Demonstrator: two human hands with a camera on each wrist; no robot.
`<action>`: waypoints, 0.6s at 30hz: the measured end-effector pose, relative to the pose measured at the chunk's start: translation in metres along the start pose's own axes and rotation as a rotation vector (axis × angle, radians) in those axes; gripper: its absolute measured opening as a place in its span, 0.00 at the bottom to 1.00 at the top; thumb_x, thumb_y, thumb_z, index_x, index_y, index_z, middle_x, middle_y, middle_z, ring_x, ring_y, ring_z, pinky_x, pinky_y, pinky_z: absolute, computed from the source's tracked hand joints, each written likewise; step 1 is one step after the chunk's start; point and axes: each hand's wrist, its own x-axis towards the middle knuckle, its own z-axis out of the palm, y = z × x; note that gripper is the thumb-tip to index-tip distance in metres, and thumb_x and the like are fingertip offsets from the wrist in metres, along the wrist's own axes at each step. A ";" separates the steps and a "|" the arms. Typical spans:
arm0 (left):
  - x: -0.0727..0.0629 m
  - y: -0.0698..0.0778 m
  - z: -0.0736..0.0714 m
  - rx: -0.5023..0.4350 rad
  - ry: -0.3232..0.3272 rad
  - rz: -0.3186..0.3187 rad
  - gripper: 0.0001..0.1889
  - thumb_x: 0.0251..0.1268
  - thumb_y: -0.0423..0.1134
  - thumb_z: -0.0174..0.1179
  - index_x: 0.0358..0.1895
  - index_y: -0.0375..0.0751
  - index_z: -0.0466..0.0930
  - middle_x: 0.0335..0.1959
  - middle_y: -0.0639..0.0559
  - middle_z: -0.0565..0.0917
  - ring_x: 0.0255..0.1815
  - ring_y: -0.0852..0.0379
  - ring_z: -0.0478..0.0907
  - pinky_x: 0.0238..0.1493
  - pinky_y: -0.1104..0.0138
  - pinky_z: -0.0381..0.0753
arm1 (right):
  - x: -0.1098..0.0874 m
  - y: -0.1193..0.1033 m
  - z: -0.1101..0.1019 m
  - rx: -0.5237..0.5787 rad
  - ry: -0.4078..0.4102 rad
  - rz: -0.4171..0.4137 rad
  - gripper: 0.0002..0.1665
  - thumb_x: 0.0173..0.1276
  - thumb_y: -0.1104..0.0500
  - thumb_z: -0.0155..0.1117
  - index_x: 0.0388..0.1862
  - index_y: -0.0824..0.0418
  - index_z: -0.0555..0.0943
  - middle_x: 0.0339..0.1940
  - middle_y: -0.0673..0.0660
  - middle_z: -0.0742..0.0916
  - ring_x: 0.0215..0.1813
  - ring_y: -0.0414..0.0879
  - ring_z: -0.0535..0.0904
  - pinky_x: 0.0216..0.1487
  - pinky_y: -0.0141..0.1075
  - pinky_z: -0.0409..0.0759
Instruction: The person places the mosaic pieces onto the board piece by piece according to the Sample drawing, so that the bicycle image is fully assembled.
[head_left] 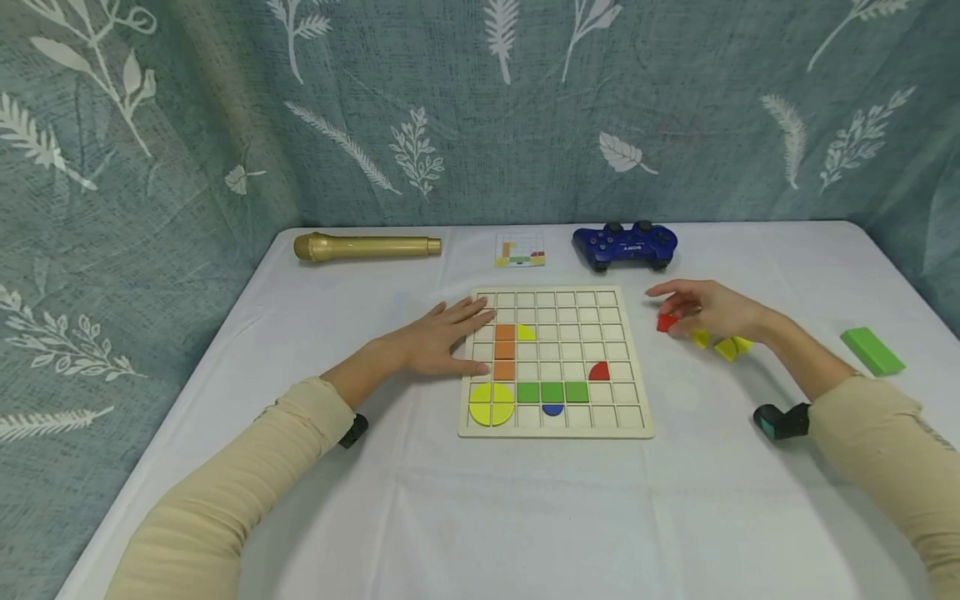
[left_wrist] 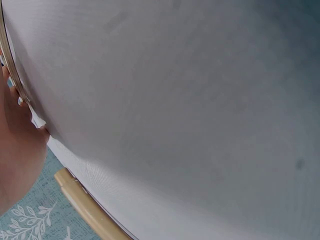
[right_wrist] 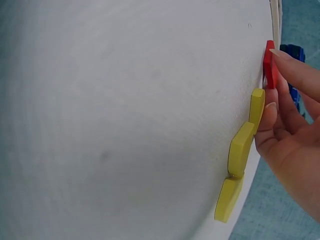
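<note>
My left hand (head_left: 438, 340) lies with fingers spread over the left edge of a pale square grid board (head_left: 557, 433). Set in the board's cells are orange squares (head_left: 505, 350), green squares (head_left: 552, 392), a yellow circle of quarter pieces (head_left: 492, 404), a lone yellow quarter (head_left: 526, 332), a red quarter (head_left: 599, 372) and a blue half circle (head_left: 552, 409). Right of the board, my right hand (head_left: 712, 308) pinches a small red block (right_wrist: 269, 65) close over the cloth. Several yellow blocks (right_wrist: 241, 149) lie in a row beside and below that hand, partly hidden by it from above.
A small pattern card (head_left: 519, 250) lies behind the board, between a gold microphone (head_left: 367, 247) and a blue game controller (head_left: 626, 246). A green block (head_left: 873, 351) lies at the far right. White cloth covers the table, with a patterned curtain behind.
</note>
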 end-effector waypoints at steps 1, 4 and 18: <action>0.000 0.000 0.000 -0.001 0.001 0.001 0.48 0.62 0.70 0.49 0.78 0.54 0.39 0.77 0.55 0.36 0.76 0.55 0.30 0.72 0.52 0.33 | 0.000 0.000 0.000 -0.008 0.002 0.000 0.33 0.64 0.70 0.64 0.67 0.68 0.67 0.49 0.64 0.80 0.49 0.54 0.75 0.46 0.34 0.76; 0.000 0.000 0.000 -0.001 0.000 0.003 0.48 0.62 0.70 0.49 0.78 0.54 0.39 0.77 0.55 0.36 0.76 0.55 0.30 0.72 0.52 0.33 | 0.000 0.000 0.000 -0.035 0.019 0.012 0.31 0.64 0.68 0.65 0.65 0.67 0.70 0.45 0.61 0.79 0.44 0.52 0.74 0.42 0.35 0.74; 0.000 -0.002 0.001 -0.008 0.001 0.010 0.48 0.61 0.71 0.48 0.78 0.54 0.39 0.77 0.55 0.36 0.76 0.55 0.30 0.72 0.52 0.33 | -0.004 -0.004 -0.005 -0.018 0.115 0.163 0.23 0.71 0.54 0.60 0.59 0.67 0.76 0.48 0.61 0.83 0.42 0.49 0.79 0.40 0.34 0.78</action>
